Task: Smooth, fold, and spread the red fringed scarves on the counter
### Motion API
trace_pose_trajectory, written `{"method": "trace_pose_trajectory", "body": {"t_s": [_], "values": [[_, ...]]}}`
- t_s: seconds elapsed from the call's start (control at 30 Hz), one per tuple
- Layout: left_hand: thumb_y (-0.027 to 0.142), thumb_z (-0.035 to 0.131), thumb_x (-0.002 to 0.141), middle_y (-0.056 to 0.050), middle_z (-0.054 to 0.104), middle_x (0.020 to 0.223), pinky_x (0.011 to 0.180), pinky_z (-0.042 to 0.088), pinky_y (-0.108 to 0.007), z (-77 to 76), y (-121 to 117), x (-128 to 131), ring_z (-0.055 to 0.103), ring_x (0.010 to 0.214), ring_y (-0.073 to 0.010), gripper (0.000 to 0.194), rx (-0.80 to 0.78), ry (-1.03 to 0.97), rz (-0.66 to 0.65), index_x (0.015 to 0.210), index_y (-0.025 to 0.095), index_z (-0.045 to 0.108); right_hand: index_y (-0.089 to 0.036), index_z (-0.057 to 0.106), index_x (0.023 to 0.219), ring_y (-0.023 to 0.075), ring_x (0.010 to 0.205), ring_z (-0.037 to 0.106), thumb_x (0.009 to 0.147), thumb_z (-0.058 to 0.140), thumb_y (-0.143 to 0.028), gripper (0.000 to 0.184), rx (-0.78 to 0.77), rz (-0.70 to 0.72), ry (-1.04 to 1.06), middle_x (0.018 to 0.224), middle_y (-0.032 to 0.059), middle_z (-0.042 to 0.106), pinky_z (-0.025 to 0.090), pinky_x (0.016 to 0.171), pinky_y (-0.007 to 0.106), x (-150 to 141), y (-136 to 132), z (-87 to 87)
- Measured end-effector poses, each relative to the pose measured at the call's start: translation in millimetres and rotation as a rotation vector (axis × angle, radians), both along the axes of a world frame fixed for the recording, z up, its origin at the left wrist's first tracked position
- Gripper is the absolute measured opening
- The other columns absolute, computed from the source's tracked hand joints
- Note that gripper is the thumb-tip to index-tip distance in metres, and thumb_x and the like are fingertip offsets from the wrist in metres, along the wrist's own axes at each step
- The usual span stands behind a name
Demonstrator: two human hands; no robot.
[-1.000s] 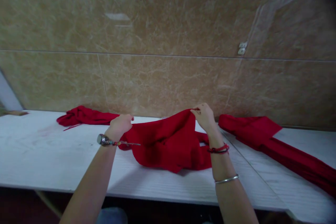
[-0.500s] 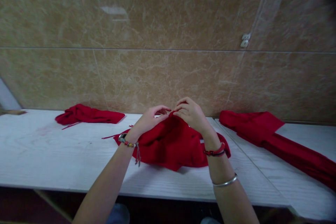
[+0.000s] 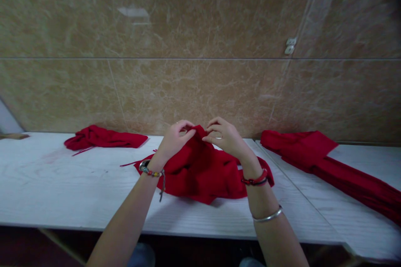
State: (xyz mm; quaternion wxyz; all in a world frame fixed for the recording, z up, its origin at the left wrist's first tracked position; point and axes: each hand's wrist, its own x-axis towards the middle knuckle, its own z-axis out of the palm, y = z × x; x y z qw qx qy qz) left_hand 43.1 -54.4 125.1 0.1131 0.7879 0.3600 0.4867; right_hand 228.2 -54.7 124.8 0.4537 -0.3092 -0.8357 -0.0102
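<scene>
A crumpled piece of red fabric (image 3: 200, 175) lies on the table in front of me, its far edge lifted into a peak. At the left of that peak, my left hand (image 3: 175, 139) pinches the edge between thumb and fingers. My right hand (image 3: 227, 137) is at the right side of the same edge, fingers curved and fingertips on the fabric. A thin red string sticks out from the fabric's left side. Under my right wrist, a small white patch shows on the fabric.
Another bunched red fabric piece (image 3: 106, 137) with a loose string lies at the back left. A long folded red fabric (image 3: 313, 150) stretches along the right, across a seam in the white table (image 3: 78, 192). A tiled wall (image 3: 200, 91) rises directly behind the table.
My left hand has shifted a little left, so the hands are farther apart. More of the lifted red edge now shows between them. The other fabric pieces lie as before.
</scene>
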Motion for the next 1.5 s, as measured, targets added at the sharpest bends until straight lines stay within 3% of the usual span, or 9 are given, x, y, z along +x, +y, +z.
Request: {"method": "trace_pose_trajectory", "body": {"t_s": [0.27,0.43,0.53,0.63,0.97,1.2,1.3,1.4,1.5], "values": [[0.024,0.051,0.075,0.001,0.058,0.069,0.065,0.044,-0.024,9.8,-11.4,-1.5,0.054,0.065,-0.0118,0.008,0.123,0.005,0.137,0.076,0.017,0.055,-0.017,0.063,0.071,0.0134,0.080,0.055,0.074,0.061,-0.017,0.003,-0.032,0.003,-0.068,0.087,0.0031,0.056,0.044,0.076,0.027,-10.8,-6.4,0.6],[0.021,0.053,0.073,0.002,0.055,0.068,0.061,0.041,-0.023,12.5,-13.7,-2.8,0.051,0.063,-0.0116,0.004,0.196,0.057,0.259,0.072,0.017,0.053,-0.017,0.063,0.076,0.0155,0.080,0.055,0.072,0.064,-0.029,0.012,0.027,-0.057,-0.005,0.087,0.0046,0.055,0.044,0.074,0.028,-20.1,-10.8,1.2],[0.020,0.053,0.074,0.001,0.055,0.071,0.063,0.041,-0.024,15.5,-14.0,-5.8,0.052,0.066,-0.0122,0.004,0.241,0.068,0.267,0.072,0.018,0.052,-0.017,0.063,0.074,0.0150,0.079,0.055,0.074,0.061,-0.019,0.003,0.020,-0.080,-0.025,0.086,0.0043,0.056,0.044,0.075,0.028,-22.2,-8.0,-0.2],[0.022,0.052,0.076,0.000,0.056,0.072,0.064,0.042,-0.025,18.0,-13.9,-9.7,0.053,0.067,-0.0131,0.005,0.252,0.061,0.242,0.074,0.018,0.052,-0.017,0.063,0.073,0.0146,0.079,0.055,0.073,0.058,-0.012,0.007,-0.001,-0.113,0.003,0.084,0.0041,0.056,0.043,0.075,0.027,-19.3,-1.8,-1.4],[0.028,0.051,0.078,0.001,0.058,0.071,0.063,0.043,-0.024,30.2,-23.0,-29.2,0.055,0.065,-0.0127,0.009,0.275,-0.200,0.343,0.077,0.018,0.049,-0.015,0.064,0.068,0.0136,0.078,0.054,0.071,0.057,-0.005,0.013,-0.193,-0.173,-0.080,0.082,0.0052,0.057,0.043,0.074,0.026,-18.9,19.0,-20.9],[0.025,0.052,0.076,0.001,0.057,0.069,0.063,0.041,-0.024,29.5,-22.5,-36.1,0.054,0.065,-0.0128,0.009,0.218,-0.046,0.460,0.072,0.018,0.048,-0.017,0.064,0.088,0.0146,0.088,0.055,0.083,0.051,-0.029,0.019,-0.224,0.039,0.067,0.092,0.0065,0.058,0.045,0.077,0.028,-25.7,-1.0,-2.2],[0.025,0.052,0.076,0.001,0.057,0.069,0.062,0.041,-0.024,26.4,-20.5,-33.7,0.054,0.064,-0.0125,0.009,0.198,-0.020,0.461,0.071,0.018,0.048,-0.016,0.065,0.088,0.0164,0.090,0.054,0.076,0.061,-0.033,0.021,-0.171,-0.029,0.014,0.097,0.0080,0.055,0.043,0.082,0.031,-37.5,-12.4,0.1],[0.026,0.051,0.077,0.001,0.058,0.070,0.062,0.041,-0.023,26.2,-19.6,-35.1,0.054,0.064,-0.0121,0.010,0.215,-0.080,0.437,0.072,0.018,0.049,-0.015,0.067,0.077,0.0171,0.089,0.054,0.073,0.062,-0.024,0.010,-0.144,-0.137,-0.080,0.094,0.0082,0.055,0.042,0.083,0.032,-47.6,-14.9,-2.5],[0.028,0.051,0.077,0.000,0.058,0.069,0.062,0.042,-0.023,28.2,-19.3,-42.2,0.054,0.065,-0.0124,0.011,0.239,-0.178,0.429,0.074,0.018,0.050,-0.016,0.066,0.072,0.0157,0.086,0.054,0.073,0.060,-0.015,0.007,-0.171,-0.128,-0.141,0.089,0.0066,0.057,0.042,0.083,0.031,-48.9,-13.1,-2.8]]}}
